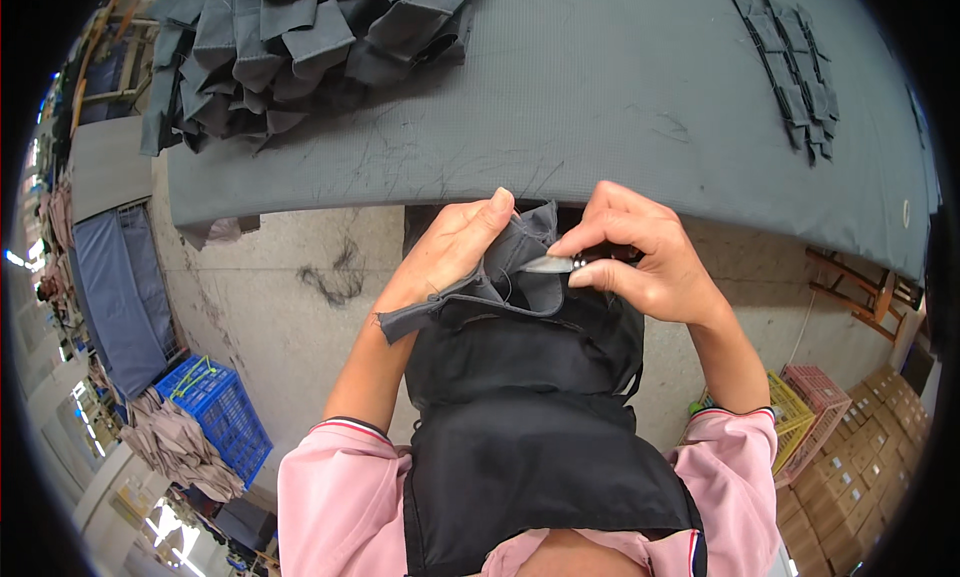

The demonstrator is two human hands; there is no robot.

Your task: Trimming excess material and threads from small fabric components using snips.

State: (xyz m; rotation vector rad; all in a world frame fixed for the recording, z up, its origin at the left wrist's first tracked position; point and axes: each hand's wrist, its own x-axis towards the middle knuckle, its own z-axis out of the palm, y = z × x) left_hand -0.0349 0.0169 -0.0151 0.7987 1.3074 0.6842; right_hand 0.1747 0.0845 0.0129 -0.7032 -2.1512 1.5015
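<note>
Over my lap, just below the table's near edge, my left hand (450, 245) grips a stitched dark grey fabric piece (530, 289) with its thumb on top. One narrow end of the piece sticks out to the left below my wrist. My right hand (648, 249) pinches a small pointed metal blade (548, 264), whose handle is mostly hidden in the fingers. The blade's tip points left and lies against the fabric. A loose thread curls near the tip.
A grey-covered table (600, 97) spans the front. On it lie a heap of grey fabric pieces (320, 32) at far left and joined strips (795, 72) at far right. Thread scraps (335, 277) litter the floor. A blue crate (225, 417) stands left; cardboard boxes (860, 467) stand right.
</note>
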